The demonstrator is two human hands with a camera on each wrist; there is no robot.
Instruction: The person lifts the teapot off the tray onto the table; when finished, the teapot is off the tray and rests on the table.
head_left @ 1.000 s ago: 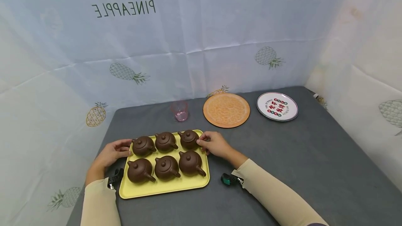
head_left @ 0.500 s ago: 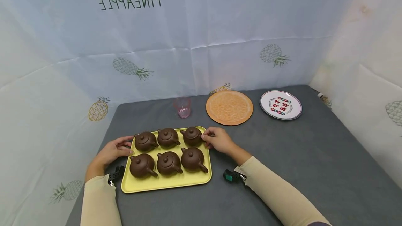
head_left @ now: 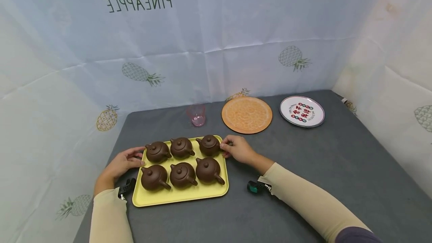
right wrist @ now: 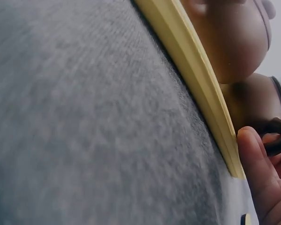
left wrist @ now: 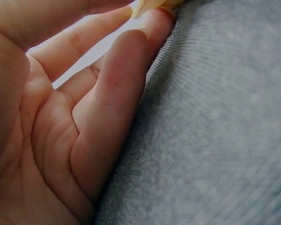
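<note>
Several dark brown clay teapots, among them the front left one (head_left: 154,178), sit in two rows on a yellow tray (head_left: 202,193). At the tray's left side my left hand (head_left: 123,162) holds the rim, with its fingertips meeting the yellow edge in the left wrist view. My right hand (head_left: 241,151) is at the back right corner. It pinches the looped handle (right wrist: 275,137) of the back right teapot (head_left: 209,145), while one finger (right wrist: 254,157) touches the tray's outer edge. Part of the left hand's contact is hidden.
Behind the tray stands a clear pinkish cup (head_left: 197,115). A round orange mat (head_left: 247,115) lies to its right, followed by a white plate (head_left: 302,111) with red lettering. The grey table (head_left: 303,168) ends at a pineapple-print curtain (head_left: 216,40).
The back right teapot has shifted slightly right with my right hand, relative to its neighbours. My left hand stays at the tray's left edge. The head view has tilted a little.
</note>
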